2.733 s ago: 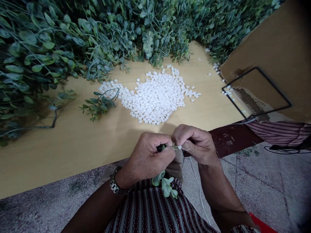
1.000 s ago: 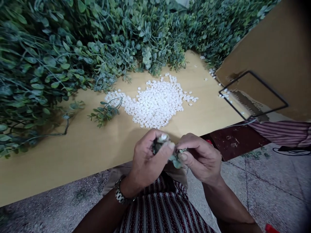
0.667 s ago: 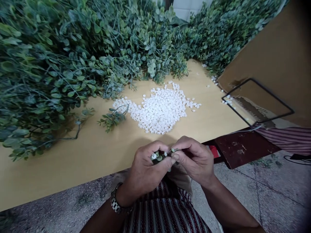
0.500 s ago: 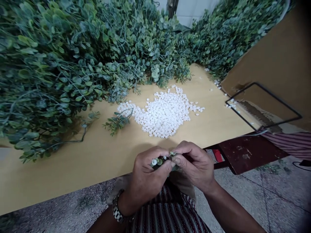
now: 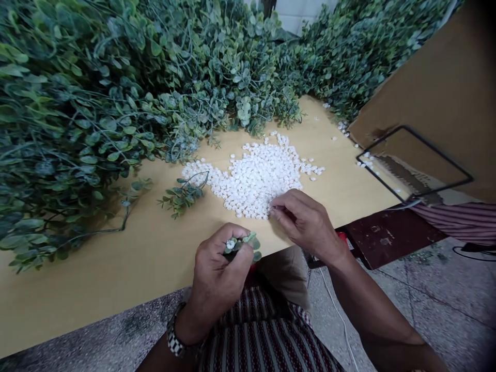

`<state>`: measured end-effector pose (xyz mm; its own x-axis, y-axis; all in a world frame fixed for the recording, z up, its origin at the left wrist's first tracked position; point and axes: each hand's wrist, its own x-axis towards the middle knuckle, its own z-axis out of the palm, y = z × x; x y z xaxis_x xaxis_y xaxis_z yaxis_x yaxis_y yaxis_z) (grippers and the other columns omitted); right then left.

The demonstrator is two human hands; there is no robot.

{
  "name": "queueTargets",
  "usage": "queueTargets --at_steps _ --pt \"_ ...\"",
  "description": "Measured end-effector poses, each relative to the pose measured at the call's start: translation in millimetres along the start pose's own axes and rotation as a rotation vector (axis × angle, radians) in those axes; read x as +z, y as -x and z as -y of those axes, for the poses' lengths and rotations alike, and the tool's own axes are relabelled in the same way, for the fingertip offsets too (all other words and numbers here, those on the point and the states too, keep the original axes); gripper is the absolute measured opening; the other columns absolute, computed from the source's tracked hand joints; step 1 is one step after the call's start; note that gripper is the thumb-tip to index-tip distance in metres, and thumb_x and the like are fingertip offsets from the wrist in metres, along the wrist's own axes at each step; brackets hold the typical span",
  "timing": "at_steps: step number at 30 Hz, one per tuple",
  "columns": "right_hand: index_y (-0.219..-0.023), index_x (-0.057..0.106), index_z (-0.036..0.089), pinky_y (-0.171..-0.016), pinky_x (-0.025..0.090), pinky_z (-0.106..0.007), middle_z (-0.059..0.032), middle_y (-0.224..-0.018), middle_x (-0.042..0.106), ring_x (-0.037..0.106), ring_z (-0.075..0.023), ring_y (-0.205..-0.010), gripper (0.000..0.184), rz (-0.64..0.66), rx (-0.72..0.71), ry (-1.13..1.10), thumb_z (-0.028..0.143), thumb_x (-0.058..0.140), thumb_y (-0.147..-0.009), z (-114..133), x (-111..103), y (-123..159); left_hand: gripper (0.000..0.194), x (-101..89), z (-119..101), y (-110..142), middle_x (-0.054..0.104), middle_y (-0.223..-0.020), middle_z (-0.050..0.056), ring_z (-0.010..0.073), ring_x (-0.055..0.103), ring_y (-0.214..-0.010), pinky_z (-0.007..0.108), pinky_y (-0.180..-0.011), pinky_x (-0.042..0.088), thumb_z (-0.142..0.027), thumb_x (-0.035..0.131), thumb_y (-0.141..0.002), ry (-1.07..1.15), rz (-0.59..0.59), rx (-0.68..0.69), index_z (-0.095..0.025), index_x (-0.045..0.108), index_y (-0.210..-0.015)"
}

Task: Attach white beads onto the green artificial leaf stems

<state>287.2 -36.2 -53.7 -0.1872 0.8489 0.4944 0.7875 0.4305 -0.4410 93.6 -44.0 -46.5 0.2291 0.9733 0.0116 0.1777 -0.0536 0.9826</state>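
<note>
Near the table's front edge, my left hand (image 5: 220, 276) is closed around an artificial leaf sprig (image 5: 252, 243), whose green leaves and a small white piece poke out between thumb and fingers. My right hand (image 5: 308, 222) reaches to the near right edge of a pile of small white beads (image 5: 259, 173). Its thumb and forefinger are pinched together at the beads; whatever is between the fingertips is too small to make out. A loose leafy sprig (image 5: 182, 196) lies against the left side of the pile.
Heaps of artificial greenery (image 5: 155, 77) cover the back and left of the table (image 5: 127, 279). To the right stand a cardboard sheet (image 5: 430, 98) and a black wire frame (image 5: 437, 150), with stray beads beside them. A dark red stool (image 5: 391, 237) is beyond the table edge.
My right hand has left the sprig and moved up to the bead pile. My left hand, still holding the sprig, has shifted slightly left.
</note>
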Motion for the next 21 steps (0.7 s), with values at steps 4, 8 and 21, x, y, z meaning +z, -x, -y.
queueTargets --at_steps 4,8,21 --pt "-0.085 0.061 0.016 -0.064 0.047 -0.031 -0.0066 -0.075 0.059 0.056 -0.0175 -0.071 0.016 0.042 -0.055 0.106 0.011 0.046 -0.086 1 5 -1 0.010 0.4 -4 -4 0.049 -0.051 -0.004 0.0075 0.042 -0.045 0.017 -0.043 0.037 -0.017 0.057 -0.075 0.021 0.015 -0.043 -0.015 0.057 -0.065" --pt "-0.089 0.060 0.014 -0.067 0.047 -0.032 -0.0082 -0.077 0.060 0.057 -0.0189 -0.074 0.015 0.041 -0.057 0.082 0.009 0.047 -0.085 4 3 2 0.011 2.6 -7 -4 0.048 -0.052 -0.004 0.0069 0.041 -0.046 0.016 -0.042 0.037 -0.018 0.059 -0.073 0.050 0.011 -0.090 -0.015 0.056 -0.063" --pt "-0.093 0.058 0.017 -0.072 0.049 -0.033 -0.0072 -0.085 0.061 0.059 -0.0185 -0.083 0.017 0.009 0.028 0.007 0.007 0.049 -0.083 -10 -11 20 0.010 6.2 -10 -5 0.052 -0.055 -0.003 0.0074 0.044 -0.048 0.017 -0.046 0.039 -0.013 0.056 -0.074 -0.004 0.020 0.004 -0.015 0.060 -0.065"
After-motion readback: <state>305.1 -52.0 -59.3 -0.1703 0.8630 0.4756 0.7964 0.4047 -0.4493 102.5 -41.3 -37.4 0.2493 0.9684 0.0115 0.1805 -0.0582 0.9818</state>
